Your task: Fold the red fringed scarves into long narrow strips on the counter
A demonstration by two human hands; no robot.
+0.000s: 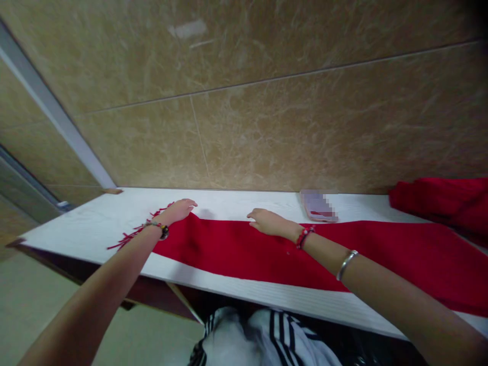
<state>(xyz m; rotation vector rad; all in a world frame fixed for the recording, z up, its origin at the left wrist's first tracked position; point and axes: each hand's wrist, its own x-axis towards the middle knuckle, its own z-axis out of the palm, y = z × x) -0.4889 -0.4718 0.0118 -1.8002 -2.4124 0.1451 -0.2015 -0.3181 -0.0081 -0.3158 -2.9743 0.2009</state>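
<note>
A long red scarf (244,249) with a fringe (129,239) at its left end lies stretched along a white wooden tabletop (87,218). My left hand (180,209) is at the scarf's far edge near the fringe. Its fingers curl in over the cloth, which rises to a small peak beneath them, so it appears to pinch that edge. Further right, my right hand (269,222) hovers over the far edge, fingers slightly bent and thumb apart, with nothing visible between them. The scarf's right part runs partly behind my right forearm.
A phone-like flat object (315,204), partly blurred, lies against the tiled wall (267,142) behind the table. Bunched red cloth (442,203) rests at the far right. My striped clothing (263,335) is below the table's near edge.
</note>
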